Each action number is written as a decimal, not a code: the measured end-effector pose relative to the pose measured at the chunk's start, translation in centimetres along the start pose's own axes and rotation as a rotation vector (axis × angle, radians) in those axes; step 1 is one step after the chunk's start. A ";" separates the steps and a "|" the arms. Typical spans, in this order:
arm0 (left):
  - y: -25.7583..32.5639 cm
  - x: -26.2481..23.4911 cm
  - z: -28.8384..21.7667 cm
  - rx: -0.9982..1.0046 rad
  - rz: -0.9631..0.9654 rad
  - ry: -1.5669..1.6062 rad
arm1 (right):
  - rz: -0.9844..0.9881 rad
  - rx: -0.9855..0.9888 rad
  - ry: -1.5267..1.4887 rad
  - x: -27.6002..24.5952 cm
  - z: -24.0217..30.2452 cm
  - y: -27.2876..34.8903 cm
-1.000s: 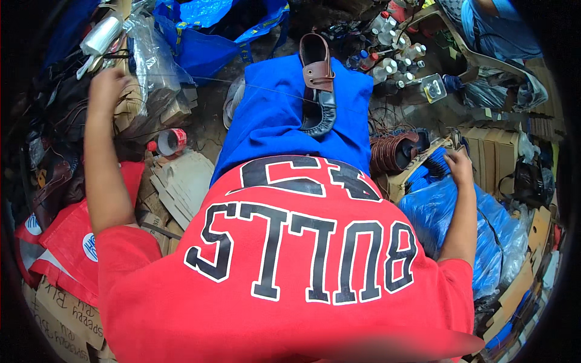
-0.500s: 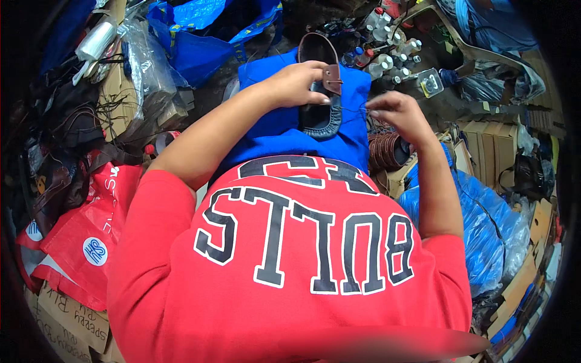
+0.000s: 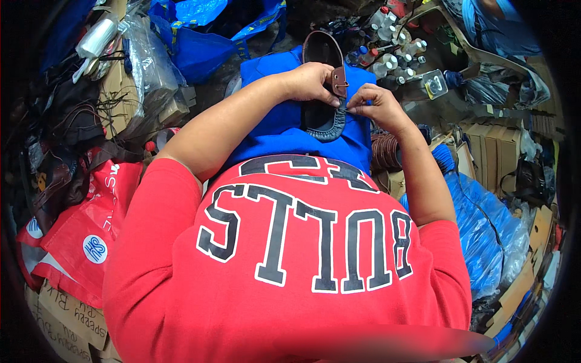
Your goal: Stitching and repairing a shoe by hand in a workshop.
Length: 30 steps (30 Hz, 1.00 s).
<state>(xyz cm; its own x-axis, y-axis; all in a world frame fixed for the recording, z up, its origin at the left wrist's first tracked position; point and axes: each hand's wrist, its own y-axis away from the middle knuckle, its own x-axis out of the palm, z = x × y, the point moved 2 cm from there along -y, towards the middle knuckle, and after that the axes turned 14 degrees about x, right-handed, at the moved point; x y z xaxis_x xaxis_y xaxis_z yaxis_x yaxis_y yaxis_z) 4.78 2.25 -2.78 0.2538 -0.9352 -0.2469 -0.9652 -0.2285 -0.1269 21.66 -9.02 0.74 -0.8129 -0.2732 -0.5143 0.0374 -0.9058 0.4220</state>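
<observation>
On blue lap cloth (image 3: 284,130), amid floor clutter, sandal (image 3: 324,112)

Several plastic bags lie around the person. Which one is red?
The red bag on the person's left, below the left elbow, with a round white emblem. The other bags, at top centre and by the right arm, are blue.

Red plastic bag (image 3: 78,236) lower left, over cardboard (image 3: 60,314). Blue plastic bag (image 3: 490,236) at right. Small bottles (image 3: 393,54) clustered top right. Clear plastic wrap (image 3: 151,66) upper left. Dark leather scraps (image 3: 54,145) far left.
</observation>
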 end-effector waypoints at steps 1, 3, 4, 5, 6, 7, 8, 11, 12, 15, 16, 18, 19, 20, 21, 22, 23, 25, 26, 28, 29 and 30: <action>0.0 0.1 0.2 -0.001 0.000 0.002 | -0.003 0.036 -0.066 0.2 -0.1 0.2; 0.1 0.3 0.3 -0.003 0.033 0.231 | -0.005 0.073 -0.131 0.6 -0.6 0.6; 0.2 0.3 0.2 -0.004 0.032 0.232 | -0.058 0.018 -0.108 0.8 -0.7 0.8; 0.2 0.3 0.1 0.010 0.077 0.211 | -0.111 -0.037 -0.084 0.8 -0.8 1.1; 0.2 0.3 -0.2 0.025 0.122 0.189 | -0.110 -0.036 -0.083 0.9 -0.8 1.3; 0.2 0.2 -0.4 0.025 0.121 0.190 | -0.117 -0.046 -0.076 1.0 -0.8 1.5; 0.2 0.1 -0.6 -0.005 0.142 0.191 | -0.123 -0.056 -0.069 1.1 -0.7 1.6; 0.1 0.0 -1.2 -0.031 0.192 0.145 | -0.159 -0.101 -0.054 1.4 -1.0 1.8; 0.2 -0.1 -1.2 -0.030 0.210 0.098 | -0.157 -0.102 -0.052 1.6 -1.0 1.8; 0.1 -0.2 -1.6 0.038 0.262 -0.036 | -0.190 -0.099 -0.081 1.9 -1.0 2.2; 0.2 -0.2 -1.8 0.039 0.261 -0.035 | -0.205 -0.104 -0.067 2.0 -0.9 2.2; 0.2 -0.3 -2.0 0.009 0.274 -0.033 | -0.222 -0.107 -0.053 2.0 -0.6 2.4; 0.1 -0.3 -1.8 0.009 0.276 -0.033 | -0.246 -0.114 -0.014 2.0 -0.5 2.6; -0.1 -0.3 -1.6 0.035 0.286 -0.051 | -0.270 -0.120 0.025 2.0 -0.3 2.8; -0.2 -0.3 -1.5 0.061 0.292 -0.069 | -0.270 -0.120 0.026 2.0 -0.1 2.9; -0.2 -0.3 -1.4 0.062 0.292 -0.069 | -0.289 -0.139 0.078 2.1 0.3 3.0; -0.3 -0.2 -1.3 0.075 0.302 -0.089 | -0.309 -0.158 0.130 2.1 0.6 3.2; -0.3 -0.1 -1.1 0.083 0.308 -0.109 | -0.314 -0.207 0.330 2.0 1.9 3.7; -0.3 -0.1 -0.9 0.015 0.329 -0.135 | -0.318 -0.253 0.530 2.0 2.7 3.8; -0.3 0.0 -0.8 -0.053 0.360 -0.159 | -0.295 -0.249 0.696 2.2 4.2 3.8; -0.2 -0.3 -0.9 -0.048 0.377 -0.258 | -0.266 -0.246 0.865 2.4 5.1 3.7; 0.0 -0.7 -1.2 -0.044 0.394 -0.356 | -0.201 -0.200 0.926 2.5 6.5 3.6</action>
<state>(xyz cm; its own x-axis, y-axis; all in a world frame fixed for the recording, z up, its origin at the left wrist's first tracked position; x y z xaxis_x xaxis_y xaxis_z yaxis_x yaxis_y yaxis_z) 4.50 2.52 -1.45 -0.1302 -0.8045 -0.5796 -0.9915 0.1029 0.0799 15.94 -10.90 5.83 -0.0378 -0.1767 -0.9835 0.1160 -0.9784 0.1713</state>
